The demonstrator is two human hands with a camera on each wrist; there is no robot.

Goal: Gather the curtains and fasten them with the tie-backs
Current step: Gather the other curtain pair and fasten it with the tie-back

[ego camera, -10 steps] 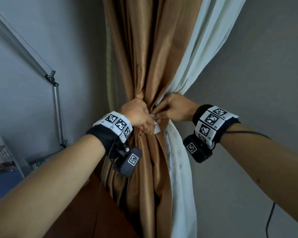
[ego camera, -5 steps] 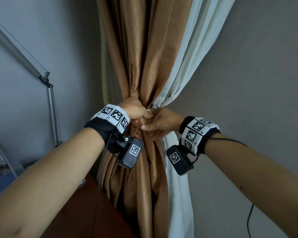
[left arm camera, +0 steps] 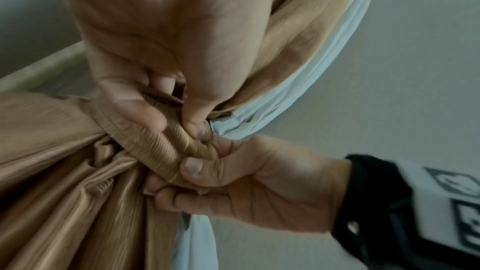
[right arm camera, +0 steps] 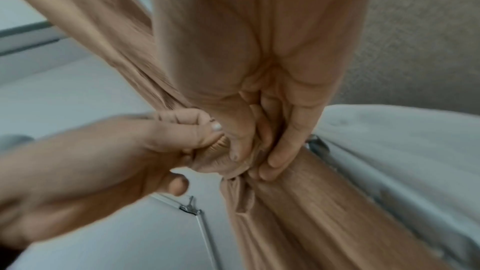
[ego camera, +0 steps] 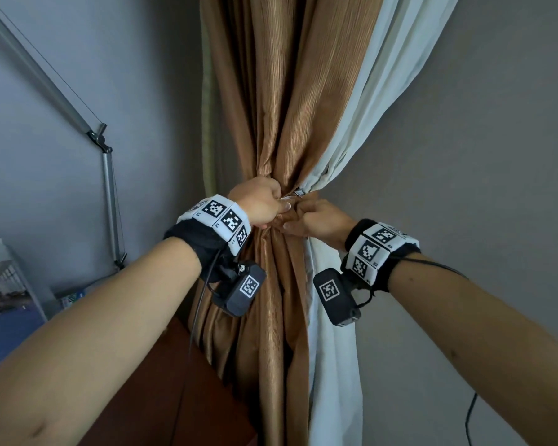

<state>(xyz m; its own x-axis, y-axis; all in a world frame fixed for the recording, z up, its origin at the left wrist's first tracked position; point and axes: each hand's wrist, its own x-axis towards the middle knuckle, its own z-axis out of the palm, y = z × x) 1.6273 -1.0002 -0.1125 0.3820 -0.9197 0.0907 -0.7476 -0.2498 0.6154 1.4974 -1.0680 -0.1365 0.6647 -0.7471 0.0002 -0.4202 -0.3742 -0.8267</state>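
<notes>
A brown ribbed curtain point(ego camera: 290, 101) and a white sheer curtain point(ego camera: 361, 117) hang gathered into one bunch in the middle of the head view. A brown ribbed tie-back point(left arm camera: 158, 149) wraps the bunch at its narrowest point. My left hand point(ego camera: 261, 204) pinches the tie-back from the left, thumb and forefinger on the band point(right arm camera: 221, 145). My right hand point(ego camera: 316, 220) grips the tie-back's other end from the right, thumb on top of it point(left arm camera: 192, 167). The two hands touch at the front of the bunch. How the band's ends meet is hidden by the fingers.
A grey wall point(ego camera: 464, 156) stands right behind the curtains. A metal lamp arm point(ego camera: 107, 175) slants down the left wall. A dark wooden cabinet top point(ego camera: 174, 391) lies below my left forearm. A small metal piece point(ego camera: 298, 192) shows at the white curtain's edge.
Both hands have come closer together at the bunch. The right hand dropped lower and turned, now gripping the tie-back end beside the left hand. A white strip seen between them earlier is mostly hidden.
</notes>
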